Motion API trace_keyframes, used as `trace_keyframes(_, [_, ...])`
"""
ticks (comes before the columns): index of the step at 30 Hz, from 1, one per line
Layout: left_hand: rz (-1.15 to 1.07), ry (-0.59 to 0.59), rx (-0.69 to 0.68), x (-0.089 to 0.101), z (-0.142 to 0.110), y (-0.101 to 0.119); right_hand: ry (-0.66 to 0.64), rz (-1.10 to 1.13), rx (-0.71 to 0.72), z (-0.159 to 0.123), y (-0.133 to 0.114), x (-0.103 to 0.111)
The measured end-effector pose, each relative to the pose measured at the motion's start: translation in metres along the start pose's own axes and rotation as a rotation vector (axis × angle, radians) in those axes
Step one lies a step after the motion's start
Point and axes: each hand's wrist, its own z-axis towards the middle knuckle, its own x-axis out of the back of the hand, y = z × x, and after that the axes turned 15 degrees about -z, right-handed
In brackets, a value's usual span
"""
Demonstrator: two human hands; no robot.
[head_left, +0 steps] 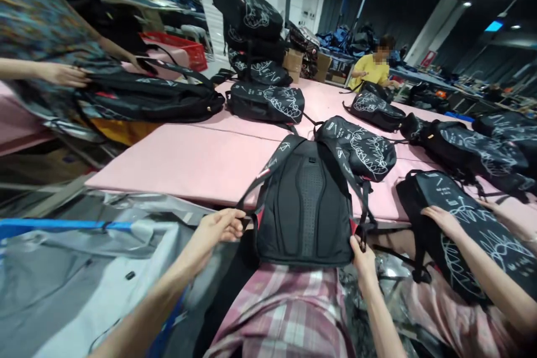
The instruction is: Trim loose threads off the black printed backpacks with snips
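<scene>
Left hand (220,226) at 8 o'clock, right hand (364,260) at 4, both pinching black backpack (309,207) low; uneven tug could skew it.

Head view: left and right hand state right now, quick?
Left hand: closed, pinching the lower end of a shoulder strap.
Right hand: closed on the black backpack at its lower side; strap or fabric, can't tell.

Backpack (309,207) is resting over near edge of table (180,159), between left hand (222,226) and right hand (362,254). Bin (62,225) is sitting left of it, before table. Second bag (363,145) is lying behind-right, stack (251,17) standing farther back.
</scene>
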Motion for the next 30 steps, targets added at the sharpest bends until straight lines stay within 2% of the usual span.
trace_keyframes(2, [-0.051, -0.010, -0.039, -0.009, -0.001, -0.019, 0.001, -0.049, -0.041, -0.002, 0.016, -0.008])
trace_keyframes(4, [-0.081, -0.024, -0.011, -0.028, 0.007, -0.035, -0.011, -0.068, -0.077, -0.001, 0.026, -0.013])
trace_keyframes(7, [-0.124, 0.053, 0.046, -0.059, 0.033, -0.050, -0.032, -0.081, -0.106, 0.002, 0.032, -0.017])
trace_keyframes(10, [-0.134, 0.126, 0.079, -0.075, 0.052, -0.058, -0.031, -0.099, -0.104, 0.006, 0.033, -0.018])
trace_keyframes(12, [-0.115, 0.106, 0.091, -0.071, 0.048, -0.063, -0.016, -0.111, -0.105, 0.008, 0.032, -0.016])
trace_keyframes(14, [-0.070, -0.010, 0.145, -0.060, 0.033, -0.070, -0.007, -0.115, -0.119, 0.008, 0.029, -0.013])
trace_keyframes(17, [-0.029, -0.169, 0.349, -0.043, 0.013, -0.077, -0.033, -0.143, -0.147, 0.007, 0.027, -0.009])
trace_keyframes(18, [-0.067, -0.165, 0.411, -0.040, 0.011, -0.076, -0.054, -0.162, -0.150, 0.006, 0.027, -0.008])
trace_keyframes(20, [-0.211, -0.074, 0.455, -0.038, 0.017, -0.072, -0.101, -0.219, -0.134, 0.003, 0.028, -0.009])
trace_keyframes(22, [-0.388, 0.034, 0.409, -0.040, 0.030, -0.067, -0.152, -0.304, -0.100, 0.001, 0.031, -0.010])
trace_keyframes(24, [-0.506, 0.075, 0.359, -0.042, 0.041, -0.065, -0.204, -0.396, -0.071, 0.001, 0.032, -0.009])
trace_keyframes(27, [-0.550, 0.007, 0.335, -0.042, 0.045, -0.068, -0.244, -0.504, -0.036, 0.003, 0.028, 0.001])
trace_keyframes(30, [-0.440, -0.073, 0.316, -0.035, 0.042, -0.071, -0.156, -0.596, 0.015, 0.003, 0.015, 0.015])
